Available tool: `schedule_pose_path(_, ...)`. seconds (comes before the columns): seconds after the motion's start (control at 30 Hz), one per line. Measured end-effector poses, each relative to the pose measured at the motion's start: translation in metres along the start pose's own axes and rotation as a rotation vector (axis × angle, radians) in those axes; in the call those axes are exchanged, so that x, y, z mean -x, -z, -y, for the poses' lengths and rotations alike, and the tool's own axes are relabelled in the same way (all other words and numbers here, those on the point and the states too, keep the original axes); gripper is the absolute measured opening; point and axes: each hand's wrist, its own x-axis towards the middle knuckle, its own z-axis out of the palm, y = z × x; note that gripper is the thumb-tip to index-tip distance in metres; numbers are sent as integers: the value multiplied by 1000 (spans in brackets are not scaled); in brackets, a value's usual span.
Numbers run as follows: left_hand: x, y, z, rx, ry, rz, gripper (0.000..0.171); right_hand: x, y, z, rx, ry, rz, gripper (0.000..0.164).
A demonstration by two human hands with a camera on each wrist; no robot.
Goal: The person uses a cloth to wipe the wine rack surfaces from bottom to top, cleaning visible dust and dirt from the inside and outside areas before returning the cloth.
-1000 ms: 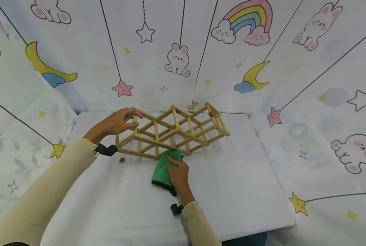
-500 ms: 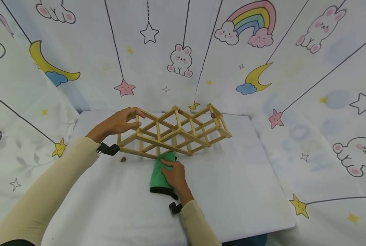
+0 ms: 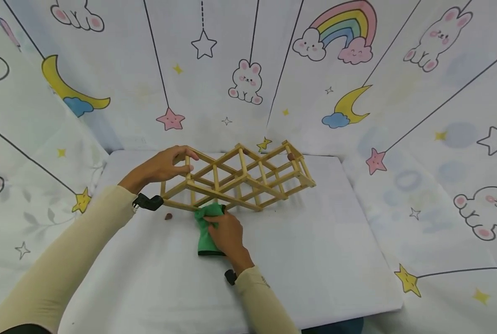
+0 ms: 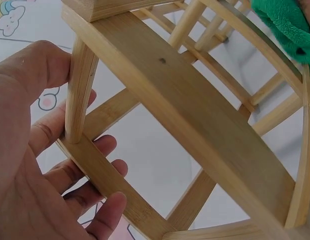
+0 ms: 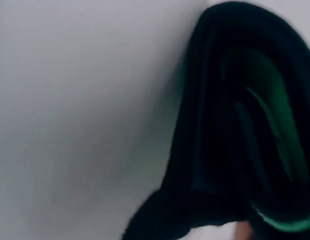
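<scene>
A light wooden lattice wine rack (image 3: 244, 177) with round dowels and flat slats stands on the white tabletop. At its left end my left hand (image 3: 162, 163) grips an upright dowel; in the left wrist view the thumb lies on one side of the dowel (image 4: 81, 92), with fingers behind and under the slat. My right hand (image 3: 228, 234) holds a folded green cloth (image 3: 206, 241) with black edging against the rack's lower front slat. The right wrist view is mostly filled by the cloth's dark folded edge (image 5: 192, 125), and the right fingers are largely hidden there.
A small brown lump (image 3: 168, 216) lies on the white tabletop (image 3: 323, 260) in front of the rack's left end. Another brown lump (image 3: 290, 157) is at the rack's right end. A white curtain (image 3: 127, 60) with cartoon prints hangs behind and at both sides.
My right hand and the cloth have shifted left along the rack's front, and the cloth has bunched up. The left hand keeps its grip, and the rack looks unmoved.
</scene>
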Motion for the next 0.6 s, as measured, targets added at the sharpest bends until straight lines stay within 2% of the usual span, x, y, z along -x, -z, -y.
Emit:
schedule_pose_path(0.07,0,-1,-1,2,-1,3,33,2,3,-7,16,-61,10,30)
schedule_pose_path(0.1,0,-1,-1,-1,1,1,33,3,3,-8,22,-53,16,31)
schedule_pose_path(0.13,0,-1,-2,-3,3,0,33,3,4,-8,15,-15,20,32)
schedule_pose_path(0.27,0,1,-2,-10,-4,-1,33,0,3,4,-18,269,70,35)
schedule_pose_path(0.33,0,1,-2,-14,-7,0,34,-5,1,9,-20,325,100,35)
schedule_pose_path(0.4,0,1,-2,-11,-3,0,33,-8,0,8,-3,262,119,33)
schedule_pose_path(0.53,-1,0,-1,-6,6,4,33,-6,2,-9,34,-45,126,30)
schedule_pose_path(0.6,-1,0,-1,-14,1,3,32,-3,6,-17,28,-110,115,31)
